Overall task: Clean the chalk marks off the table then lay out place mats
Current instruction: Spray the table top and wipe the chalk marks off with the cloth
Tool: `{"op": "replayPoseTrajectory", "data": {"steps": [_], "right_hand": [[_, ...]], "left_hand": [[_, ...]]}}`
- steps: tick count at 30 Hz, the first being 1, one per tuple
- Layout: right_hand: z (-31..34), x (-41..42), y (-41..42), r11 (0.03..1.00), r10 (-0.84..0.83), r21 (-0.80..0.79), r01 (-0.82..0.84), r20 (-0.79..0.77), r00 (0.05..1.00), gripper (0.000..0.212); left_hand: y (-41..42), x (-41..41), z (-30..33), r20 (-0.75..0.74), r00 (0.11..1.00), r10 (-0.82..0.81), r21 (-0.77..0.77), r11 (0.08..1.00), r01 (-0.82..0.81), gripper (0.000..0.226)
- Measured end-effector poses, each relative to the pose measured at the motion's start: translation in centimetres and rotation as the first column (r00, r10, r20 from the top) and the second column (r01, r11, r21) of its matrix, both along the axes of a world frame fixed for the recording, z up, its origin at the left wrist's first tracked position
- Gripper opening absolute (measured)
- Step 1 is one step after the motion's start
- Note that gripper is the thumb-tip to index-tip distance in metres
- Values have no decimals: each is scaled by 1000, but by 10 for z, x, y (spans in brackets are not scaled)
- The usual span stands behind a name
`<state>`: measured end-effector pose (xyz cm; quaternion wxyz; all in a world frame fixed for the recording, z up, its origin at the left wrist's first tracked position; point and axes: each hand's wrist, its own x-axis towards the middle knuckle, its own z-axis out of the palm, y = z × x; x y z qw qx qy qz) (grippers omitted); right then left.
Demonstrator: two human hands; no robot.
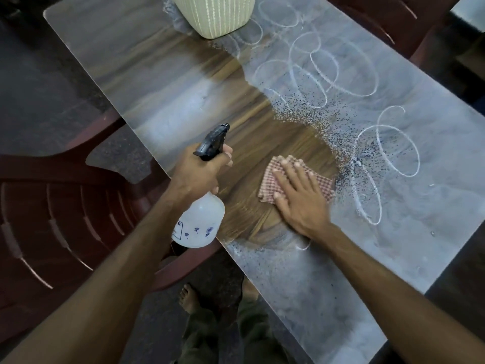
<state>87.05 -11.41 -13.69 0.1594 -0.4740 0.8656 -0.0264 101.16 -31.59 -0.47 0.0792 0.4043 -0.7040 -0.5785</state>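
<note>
The right hand (296, 195) lies flat, fingers straight, pressing a checked cloth (278, 177) onto the worktop (157, 82). Just left of the cloth, the left hand (199, 172) grips a spray bottle (199, 222) by its neck below the black trigger. Looping chalk marks (328, 64) and spray droplets (315, 119) lie right of and beyond the cloth. A ribbed cream pot (215, 14) stands far beyond the cloth.

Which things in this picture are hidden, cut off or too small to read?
Head view:
- Vase: top cut off by the upper frame edge.
- Spray bottle label: print too small; left hand covers the neck.
- Checked cloth: middle hidden under the right hand.
- Table: near end cut off by the lower frame edge.
</note>
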Motion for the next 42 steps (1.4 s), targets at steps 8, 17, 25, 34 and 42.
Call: {"op": "replayPoseTrajectory", "data": {"steps": [8, 17, 25, 34, 42], "right_hand": [[4, -129, -69, 950, -312, -41, 310, -42, 949, 67], [-1, -49, -57, 997, 23, -74, -25, -33, 999, 64], [-4, -152, -42, 944, -327, -64, 324, -55, 943, 69], [-2, -95, -115, 998, -9, -59, 5, -64, 998, 66], [-5, -99, 20, 987, -159, -40, 157, -63, 985, 66]], "left_hand": [[-6, -24, -7, -23, 1000, -17, 7, 1000, 17, 10], [-1, -36, -6, -16, 1000, -22, 15, 1000, 22, 8], [-10, -34, -13, -31, 999, -16, 7, 1000, 16, 7], [-3, -40, -10, -26, 1000, -14, -21, 1000, 13, 7], [17, -32, -5, -20, 1000, -18, 33, 999, 18, 8]]}}
